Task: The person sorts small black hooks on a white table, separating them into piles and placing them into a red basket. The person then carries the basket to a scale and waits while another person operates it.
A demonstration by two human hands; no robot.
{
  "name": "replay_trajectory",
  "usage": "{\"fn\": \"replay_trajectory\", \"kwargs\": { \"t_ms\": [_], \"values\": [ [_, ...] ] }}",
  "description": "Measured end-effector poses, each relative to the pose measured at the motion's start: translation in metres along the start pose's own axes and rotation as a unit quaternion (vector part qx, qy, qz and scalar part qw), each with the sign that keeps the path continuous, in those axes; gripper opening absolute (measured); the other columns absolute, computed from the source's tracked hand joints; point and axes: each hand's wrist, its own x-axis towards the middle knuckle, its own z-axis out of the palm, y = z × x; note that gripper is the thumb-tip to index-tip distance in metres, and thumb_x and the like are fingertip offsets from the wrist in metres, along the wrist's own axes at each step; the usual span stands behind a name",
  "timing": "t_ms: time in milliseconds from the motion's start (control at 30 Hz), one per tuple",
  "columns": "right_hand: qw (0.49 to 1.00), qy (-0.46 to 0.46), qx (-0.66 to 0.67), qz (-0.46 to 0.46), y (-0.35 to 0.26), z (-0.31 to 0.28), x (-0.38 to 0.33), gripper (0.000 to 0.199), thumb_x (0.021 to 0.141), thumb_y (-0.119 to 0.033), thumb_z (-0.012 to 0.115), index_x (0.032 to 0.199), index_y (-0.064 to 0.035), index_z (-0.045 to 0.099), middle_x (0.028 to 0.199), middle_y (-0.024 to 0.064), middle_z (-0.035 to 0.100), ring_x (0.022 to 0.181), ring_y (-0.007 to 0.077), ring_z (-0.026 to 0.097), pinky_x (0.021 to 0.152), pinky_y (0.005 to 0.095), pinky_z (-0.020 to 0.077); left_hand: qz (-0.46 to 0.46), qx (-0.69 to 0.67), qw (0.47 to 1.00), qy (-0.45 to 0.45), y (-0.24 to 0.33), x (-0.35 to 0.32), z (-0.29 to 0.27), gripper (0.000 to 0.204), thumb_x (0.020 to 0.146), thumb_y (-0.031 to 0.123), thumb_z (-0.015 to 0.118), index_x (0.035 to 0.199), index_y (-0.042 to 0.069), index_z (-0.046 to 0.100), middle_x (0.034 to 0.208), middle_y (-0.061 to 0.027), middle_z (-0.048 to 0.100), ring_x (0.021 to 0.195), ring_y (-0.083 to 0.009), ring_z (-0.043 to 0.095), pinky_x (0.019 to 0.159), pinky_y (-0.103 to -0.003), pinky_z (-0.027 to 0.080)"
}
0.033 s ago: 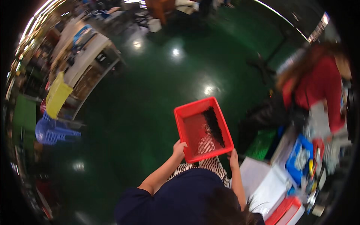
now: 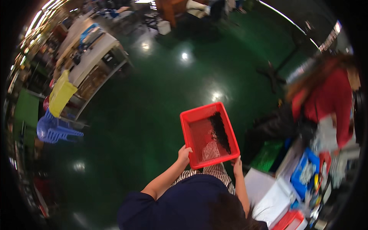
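Observation:
A red plastic basket with tiny holes in its base is held in front of my body, slightly tilted. Along its right inner side lies a strip of black material, whose kind I cannot make out. My left hand grips the near left corner, thumb over the rim. At the near right corner my right hand holds the rim from outside, most of its fingers hidden. My striped trousers show beneath the basket and through its holes.
A co-worker in a red top bends at the right, near a blue bin and white sheets. At the left stand a workbench, a yellow crate and blue stools. The floor is green and shiny.
My view has shifted slightly, so the surroundings sit a little differently in the picture. Both hands keep their hold on the basket.

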Motion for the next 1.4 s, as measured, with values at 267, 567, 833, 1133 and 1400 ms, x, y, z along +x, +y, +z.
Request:
{"fn": "replay_trajectory", "kwargs": {
  "t_ms": [267,567,833,1133,1400],
  "values": [
    [0.959,-0.204,-0.183,-0.067,-0.196,0.098,0.223,0.044,0.087,-0.044,0.047,0.098,-0.0021,0.056,0.084,0.0078,0.062,0.072,0.0185,0.061,0.059,0.03,0.048,0.124,-0.045,0.984,0.12,0.136,0.115,0.091,0.034,0.064,-0.01,0.047,0.095,-0.001,0.057,0.084,-0.0071,0.061,0.074,-0.0162,0.057,0.065,-0.027,0.047],
    [0.907,-0.309,-0.187,-0.217,-0.367,0.27,0.376,0.045,0.082,-0.025,0.059,0.115,0.0026,0.047,0.107,0.0152,0.055,0.099,0.025,0.054,0.086,0.0346,0.0421,0.313,0.019,0.884,0.346,0.281,0.259,0.075,0.024,0.064,-0.002,0.054,0.086,-0.001,0.063,0.073,-0.0034,0.062,0.061,-0.0102,0.055,0.056,-0.025,0.045],
    [0.846,-0.433,-0.147,-0.272,-0.551,0.48,0.535,0.045,0.086,-0.034,0.052,0.117,-0.0016,0.046,0.115,0.0125,0.05,0.099,0.0214,0.054,0.084,0.0322,0.0445,0.355,0.027,0.879,0.317,0.567,0.428,0.062,0.036,0.064,-0.002,0.052,0.099,-0.003,0.058,0.088,-0.006,0.063,0.075,-0.012,0.059,0.067,-0.025,0.047],
    [0.898,-0.316,-0.181,-0.247,-0.723,0.686,0.676,0.025,0.079,-0.006,0.054,0.103,0.0014,0.057,0.094,0.0099,0.064,0.087,0.0188,0.06,0.08,0.0313,0.0453,0.427,0.089,0.891,0.127,0.841,0.571,0.102,0.044,0.067,-0.006,0.052,0.111,-0.006,0.053,0.1,-0.0086,0.062,0.088,-0.0124,0.059,0.079,-0.024,0.046],
    [0.829,-0.36,-0.282,-0.32,-0.942,0.939,0.758,0.021,0.077,-0.007,0.053,0.095,0.0026,0.057,0.082,0.0175,0.064,0.082,0.0228,0.064,0.074,0.0342,0.0472,0.417,0.12,0.857,0.279,1.04,0.722,0.024,0.042,0.07,-0.007,0.052,0.112,-0.006,0.051,0.098,-0.0095,0.062,0.087,-0.0128,0.06,0.078,-0.024,0.047]
  ]
}}
